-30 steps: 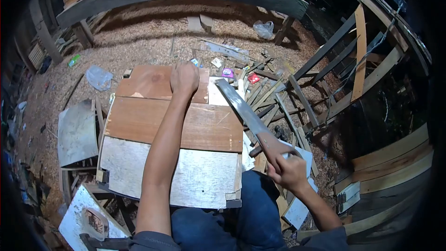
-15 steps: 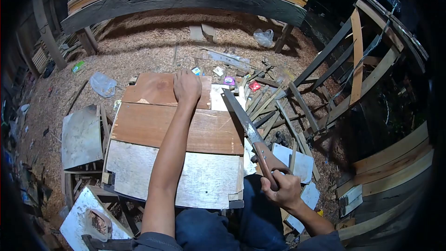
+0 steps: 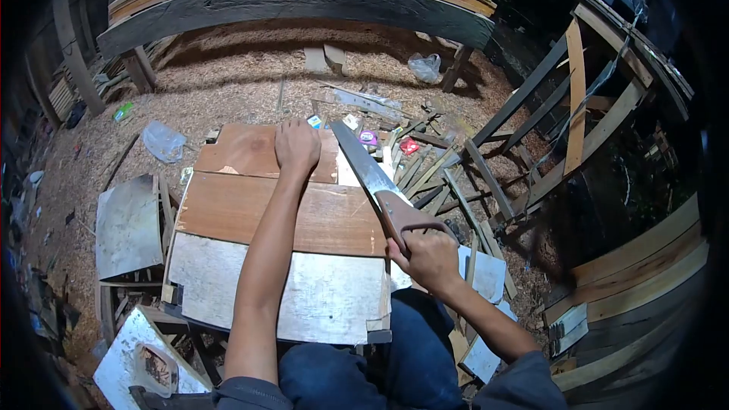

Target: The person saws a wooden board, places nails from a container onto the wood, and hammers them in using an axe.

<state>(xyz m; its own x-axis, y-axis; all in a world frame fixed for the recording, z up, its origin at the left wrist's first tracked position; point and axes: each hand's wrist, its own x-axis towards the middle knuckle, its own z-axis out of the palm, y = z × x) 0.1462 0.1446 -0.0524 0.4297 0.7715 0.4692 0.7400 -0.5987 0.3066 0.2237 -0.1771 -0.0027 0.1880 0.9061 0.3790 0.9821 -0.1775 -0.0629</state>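
Note:
A handsaw [image 3: 361, 161] is in my right hand [image 3: 429, 258], whose fingers wrap round its brown wooden handle [image 3: 399, 215]. Its blade points away from me and left, its tip by the right end of a reddish-brown board [image 3: 235, 150]. My left hand [image 3: 298, 146] grips that board near its right end, fingertips over the far edge. Nearer me, a second brown board [image 3: 220, 205] lies alongside. Both rest on a low work table with a worn whitish top [image 3: 334, 296].
Wood offcuts [image 3: 433, 182] and a purple tape measure [image 3: 368, 137] lie beyond the table's right side. Farther off stands a long bench [image 3: 304, 11] with stacked planks. A wooden frame [image 3: 524, 99] is at right, a white-topped stool [image 3: 125, 349] at lower left. Shavings cover the ground.
My right hand has pushed the handsaw forward and left, turning it so that its handle shows more broadside. My left hand keeps its place on the board. The view has shifted slightly.

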